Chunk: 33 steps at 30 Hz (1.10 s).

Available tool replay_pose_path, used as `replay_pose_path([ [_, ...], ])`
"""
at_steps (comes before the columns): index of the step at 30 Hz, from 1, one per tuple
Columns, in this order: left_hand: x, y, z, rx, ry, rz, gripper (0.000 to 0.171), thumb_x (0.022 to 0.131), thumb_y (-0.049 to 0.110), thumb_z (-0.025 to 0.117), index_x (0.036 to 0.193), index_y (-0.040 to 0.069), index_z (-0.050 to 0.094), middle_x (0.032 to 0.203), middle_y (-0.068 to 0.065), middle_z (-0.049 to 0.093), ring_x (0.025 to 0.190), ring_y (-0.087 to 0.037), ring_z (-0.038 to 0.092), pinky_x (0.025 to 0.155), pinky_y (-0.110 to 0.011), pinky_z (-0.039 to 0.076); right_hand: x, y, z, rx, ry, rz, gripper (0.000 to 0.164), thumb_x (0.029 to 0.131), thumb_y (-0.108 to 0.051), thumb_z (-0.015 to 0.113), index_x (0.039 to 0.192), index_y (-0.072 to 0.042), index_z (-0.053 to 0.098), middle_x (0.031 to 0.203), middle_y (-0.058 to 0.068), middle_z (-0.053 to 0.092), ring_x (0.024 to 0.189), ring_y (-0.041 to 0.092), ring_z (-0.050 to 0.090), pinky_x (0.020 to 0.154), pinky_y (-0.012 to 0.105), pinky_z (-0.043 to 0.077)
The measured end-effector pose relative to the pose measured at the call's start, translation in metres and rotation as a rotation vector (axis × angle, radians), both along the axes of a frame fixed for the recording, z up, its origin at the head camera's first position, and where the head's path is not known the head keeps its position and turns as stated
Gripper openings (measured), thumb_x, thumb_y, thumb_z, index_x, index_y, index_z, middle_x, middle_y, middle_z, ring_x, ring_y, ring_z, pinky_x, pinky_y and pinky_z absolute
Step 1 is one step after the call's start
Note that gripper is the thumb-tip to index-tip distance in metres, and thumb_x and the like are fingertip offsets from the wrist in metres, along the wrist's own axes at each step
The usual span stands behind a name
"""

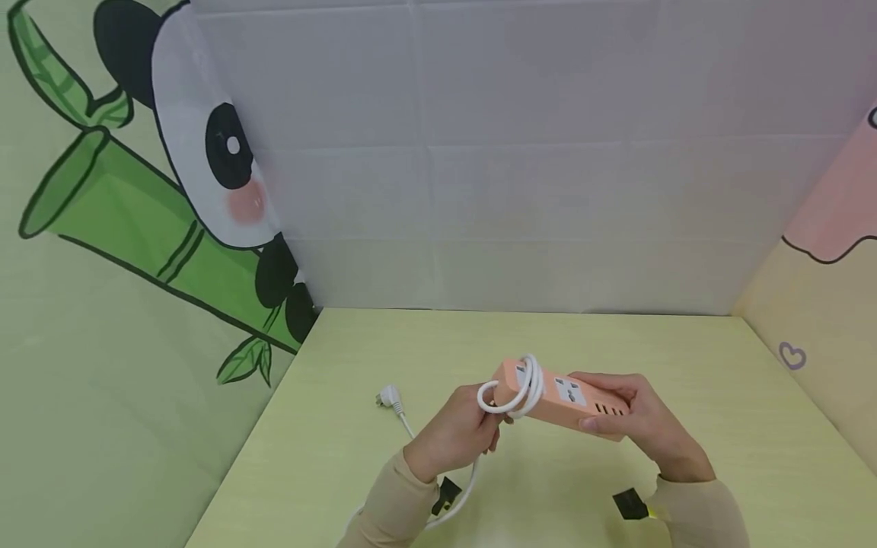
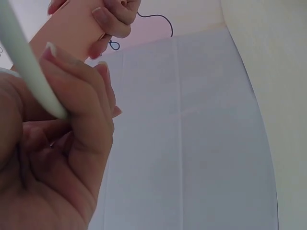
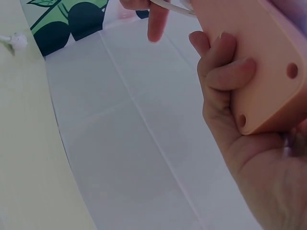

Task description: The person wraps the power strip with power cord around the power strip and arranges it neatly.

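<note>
A peach-coloured power strip (image 1: 558, 422) is held above the table, slightly tilted, its sockets facing up. My right hand (image 1: 647, 418) grips its right end, thumb on the near side and fingers round the far side; the right wrist view shows fingers (image 3: 232, 76) on its underside. White cord (image 1: 529, 384) is looped several times round the strip's left end. At that end my left hand (image 1: 455, 434) pinches the cord, which also passes across its curled fingers (image 2: 79, 91) in the left wrist view. The cord's white plug (image 1: 390, 396) lies on the table to the left.
The pale yellow table (image 1: 548, 342) reaches back to a grey-white panel (image 1: 521, 190). A panda and bamboo drawing covers the left wall (image 1: 103, 380). Loose cord (image 1: 466, 495) trails beside the left forearm. Black patches (image 1: 630, 504) sit by both wrists.
</note>
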<state>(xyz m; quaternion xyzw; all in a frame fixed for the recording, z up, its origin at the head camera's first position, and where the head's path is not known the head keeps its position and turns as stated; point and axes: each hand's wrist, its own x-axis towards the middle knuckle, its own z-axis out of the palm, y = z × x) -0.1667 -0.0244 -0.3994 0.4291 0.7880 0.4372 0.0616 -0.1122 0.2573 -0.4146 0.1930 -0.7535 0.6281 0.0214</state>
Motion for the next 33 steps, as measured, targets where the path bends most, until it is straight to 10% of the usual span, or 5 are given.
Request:
replay_pose_path([
  [22,0.008,-0.003,0.008,-0.076,-0.031,0.087,0.007,0.099,0.006,0.063,0.106,0.007,0.062,0.055,0.002,0.058,0.044,0.003,0.053,0.048,-0.018,0.048,-0.002,-0.005,0.008,0.038,-0.03,-0.078,0.046,0.089,0.0,0.069,0.135,0.0,0.062,0.113,-0.005,0.074,0.093,0.011,0.065,0.075,0.028,0.055],
  [33,0.009,0.006,0.009,-0.19,-0.006,0.128,0.016,0.096,0.012,0.07,0.11,0.005,0.066,0.072,0.004,0.06,0.044,-0.002,0.059,0.054,-0.015,0.048,-0.013,0.004,-0.004,0.025,-0.023,-0.104,0.047,0.091,0.0,0.07,0.137,0.002,0.06,0.113,-0.008,0.073,0.091,0.012,0.066,0.074,0.027,0.055],
])
